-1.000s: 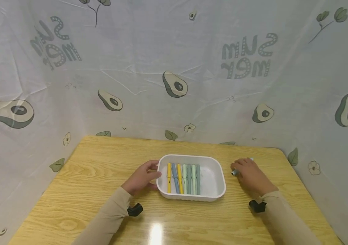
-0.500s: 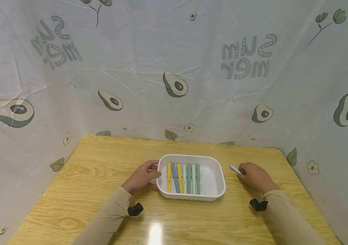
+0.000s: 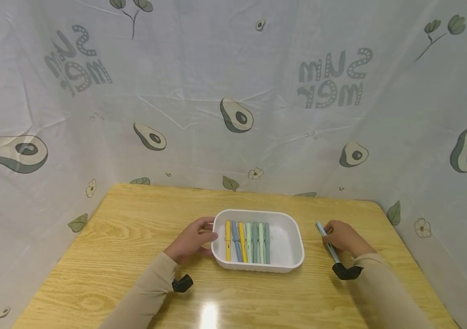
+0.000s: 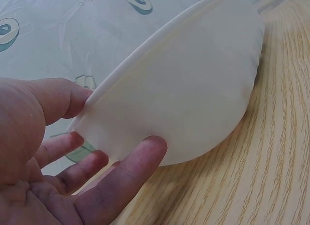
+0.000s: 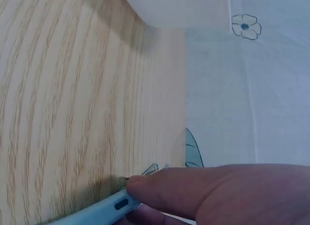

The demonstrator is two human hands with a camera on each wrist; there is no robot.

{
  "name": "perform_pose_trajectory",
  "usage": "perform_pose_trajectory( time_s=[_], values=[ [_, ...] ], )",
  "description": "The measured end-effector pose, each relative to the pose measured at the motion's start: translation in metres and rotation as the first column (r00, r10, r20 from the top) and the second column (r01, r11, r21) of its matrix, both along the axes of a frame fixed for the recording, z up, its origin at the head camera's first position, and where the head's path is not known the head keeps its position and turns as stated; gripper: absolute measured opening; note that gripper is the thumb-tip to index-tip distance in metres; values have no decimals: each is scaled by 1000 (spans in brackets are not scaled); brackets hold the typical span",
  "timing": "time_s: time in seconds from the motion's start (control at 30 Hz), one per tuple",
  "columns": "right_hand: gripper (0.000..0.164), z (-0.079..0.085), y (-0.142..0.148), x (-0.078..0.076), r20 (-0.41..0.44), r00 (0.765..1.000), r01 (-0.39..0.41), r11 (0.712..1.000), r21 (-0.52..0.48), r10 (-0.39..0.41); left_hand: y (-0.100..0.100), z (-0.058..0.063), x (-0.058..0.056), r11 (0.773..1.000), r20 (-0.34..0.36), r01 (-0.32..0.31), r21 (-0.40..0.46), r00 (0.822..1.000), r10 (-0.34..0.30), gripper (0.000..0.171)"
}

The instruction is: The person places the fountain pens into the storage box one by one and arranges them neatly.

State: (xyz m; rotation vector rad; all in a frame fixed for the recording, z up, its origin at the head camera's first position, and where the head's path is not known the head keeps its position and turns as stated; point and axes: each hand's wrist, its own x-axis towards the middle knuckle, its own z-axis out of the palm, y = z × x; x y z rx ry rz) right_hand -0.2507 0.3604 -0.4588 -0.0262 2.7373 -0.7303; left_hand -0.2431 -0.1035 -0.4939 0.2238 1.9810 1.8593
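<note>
A white plastic tray point(image 3: 284, 269) stands on the table, holding several capped pens point(image 3: 249, 242) side by side in yellow, blue, light green and grey-green. My left hand point(image 3: 190, 240) is at the tray's left end. In the left wrist view its thumb point(image 4: 68, 99) lies on the rim and a finger point(image 4: 138, 169) touches the outer wall. To the right of the tray, my right hand point(image 3: 346, 238) pinches a light blue pen point(image 3: 332, 252) between thumb and fingers. The pen's clip and a dark oval slot in its barrel point(image 5: 97, 213) show in the right wrist view.
The wooden table point(image 3: 134, 219) extends around the tray. A pale curtain point(image 3: 200, 146) printed with avocados hangs behind it and at both sides. Each wrist carries a small black camera mount point(image 3: 346, 272).
The light blue pen has turned in my right hand and now slants from upper left to lower right, more of its length showing. My left hand and the tray stay put.
</note>
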Motion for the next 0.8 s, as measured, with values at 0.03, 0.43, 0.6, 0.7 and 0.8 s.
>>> perform_pose_trajectory(
  time_s=[0.03, 0.43, 0.6, 0.7, 0.8],
  values=[
    [33, -1, -1, 1, 4, 1000, 17, 1000, -14, -17, 0, 0, 0, 1000, -2, 0, -4, 1000, 0, 57],
    [16, -5, -25, 10, 47, 989, 149, 980, -131, -144, 0, -3, 0, 1000, -5, -7, -6, 1000, 7, 55],
    [18, -10, -29, 11, 48, 978, 206, 964, -168, -201, 1, -2, 1, 1000, -9, -3, -15, 1000, 3, 55],
    [24, -9, -31, 10, 27, 974, 227, 950, -216, -227, 1, -1, 1, 1000, -10, 2, -9, 1000, -2, 54],
    [35, -7, -35, 10, -4, 970, 229, 927, -299, -241, 1, 0, 1, 1000, -11, 4, -4, 1000, -4, 54]
  ],
)
